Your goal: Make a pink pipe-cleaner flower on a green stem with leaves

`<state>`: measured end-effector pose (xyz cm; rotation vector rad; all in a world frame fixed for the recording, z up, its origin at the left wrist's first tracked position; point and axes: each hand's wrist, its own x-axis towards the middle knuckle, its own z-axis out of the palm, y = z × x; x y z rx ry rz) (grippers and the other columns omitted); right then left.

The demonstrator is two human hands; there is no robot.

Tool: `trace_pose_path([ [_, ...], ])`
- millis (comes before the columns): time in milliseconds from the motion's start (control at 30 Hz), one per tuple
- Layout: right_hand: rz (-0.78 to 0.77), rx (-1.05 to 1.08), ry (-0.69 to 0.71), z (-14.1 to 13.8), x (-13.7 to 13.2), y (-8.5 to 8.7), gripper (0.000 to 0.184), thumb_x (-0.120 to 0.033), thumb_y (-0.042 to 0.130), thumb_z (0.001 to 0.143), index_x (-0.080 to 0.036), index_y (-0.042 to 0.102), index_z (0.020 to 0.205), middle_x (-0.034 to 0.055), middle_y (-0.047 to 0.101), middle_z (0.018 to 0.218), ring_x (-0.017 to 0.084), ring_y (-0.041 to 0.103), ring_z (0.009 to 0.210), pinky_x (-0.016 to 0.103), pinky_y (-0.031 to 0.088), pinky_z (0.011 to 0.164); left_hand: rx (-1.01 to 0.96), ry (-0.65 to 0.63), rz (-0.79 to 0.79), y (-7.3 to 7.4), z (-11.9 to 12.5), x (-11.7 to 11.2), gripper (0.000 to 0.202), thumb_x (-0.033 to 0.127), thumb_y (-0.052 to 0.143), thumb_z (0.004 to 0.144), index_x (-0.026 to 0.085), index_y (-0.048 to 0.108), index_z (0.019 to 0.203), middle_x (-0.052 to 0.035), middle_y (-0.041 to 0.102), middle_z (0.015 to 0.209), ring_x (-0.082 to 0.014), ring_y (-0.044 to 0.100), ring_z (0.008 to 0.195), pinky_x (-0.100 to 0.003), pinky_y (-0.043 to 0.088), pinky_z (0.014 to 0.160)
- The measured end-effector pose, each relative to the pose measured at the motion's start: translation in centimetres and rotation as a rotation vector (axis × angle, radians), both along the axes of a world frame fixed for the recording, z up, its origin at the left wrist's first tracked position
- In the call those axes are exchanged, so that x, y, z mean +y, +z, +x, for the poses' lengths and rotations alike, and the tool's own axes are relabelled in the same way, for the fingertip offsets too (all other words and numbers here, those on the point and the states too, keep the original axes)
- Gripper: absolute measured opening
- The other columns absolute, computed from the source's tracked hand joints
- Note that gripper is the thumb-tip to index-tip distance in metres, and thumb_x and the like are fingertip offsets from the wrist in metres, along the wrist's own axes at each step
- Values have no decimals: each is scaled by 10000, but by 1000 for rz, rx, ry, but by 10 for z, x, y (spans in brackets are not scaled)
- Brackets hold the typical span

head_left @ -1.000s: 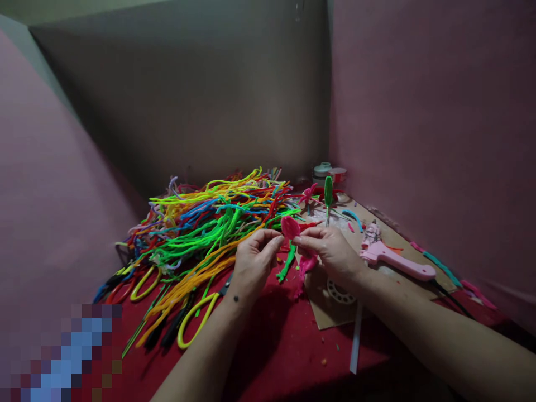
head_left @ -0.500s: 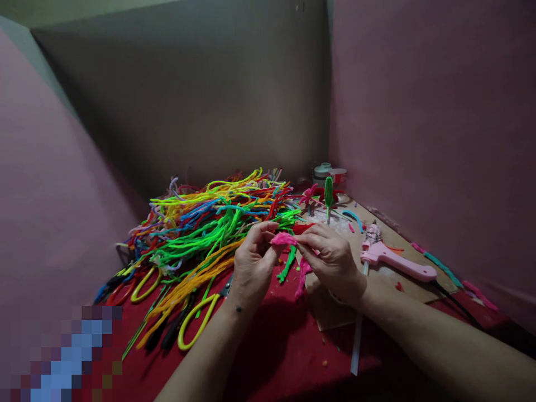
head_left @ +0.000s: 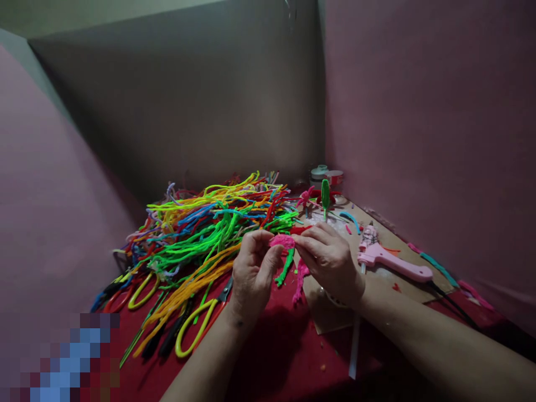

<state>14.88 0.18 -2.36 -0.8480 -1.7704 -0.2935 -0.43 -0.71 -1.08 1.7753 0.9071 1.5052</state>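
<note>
Between my two hands is a small pink fuzzy piece of pipe cleaner (head_left: pixel 283 242), flattened like a petal. My left hand (head_left: pixel 254 268) pinches its left end with thumb and fingers. At its right end, the fingertips of my right hand (head_left: pixel 329 257) are closed on it. Just below hang or lie a green fuzzy strip (head_left: pixel 285 269) and another pink fuzzy strip (head_left: pixel 300 282), partly hidden by my right hand. To the left, a big heap of coloured pipe cleaners (head_left: pixel 213 229) reaches close to my left hand.
A pink glue gun (head_left: pixel 393 263) with a glue stick lies on a brown board (head_left: pixel 330 321) at right. Yellow-handled scissors (head_left: pixel 195 329) rest on the red cloth (head_left: pixel 285 357) by my left forearm. A green fuzzy leaf (head_left: pixel 325 195) stands upright behind; jars (head_left: pixel 320 174) are at the back.
The pink piece now shows a broader, flatter face between my fingers. My left thumb has shifted slightly along it. The whole view has moved a little; the other things lie as before.
</note>
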Motion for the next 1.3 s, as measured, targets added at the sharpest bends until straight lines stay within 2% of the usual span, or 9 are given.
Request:
trace_pose_path([
  [433, 5, -33, 2, 1, -4, 2, 155, -147, 522, 849, -146, 677, 845, 73, 646, 712, 187, 539, 722, 342, 448, 671, 15, 9, 68, 0, 0, -2, 74, 224, 547, 826, 197, 507, 882, 45, 516, 638, -83, 510, 531, -223, 430, 545],
  [1300, 24, -25, 7, 1, -5, 1, 160, -143, 517, 850, -182, 669, 883, 62, 653, 739, 185, 547, 734, 344, 455, 682, 6, 12, 77, 3, 1, -6, 80, 213, 572, 806, 190, 537, 874, 22, 557, 670, -95, 527, 546, -231, 439, 538],
])
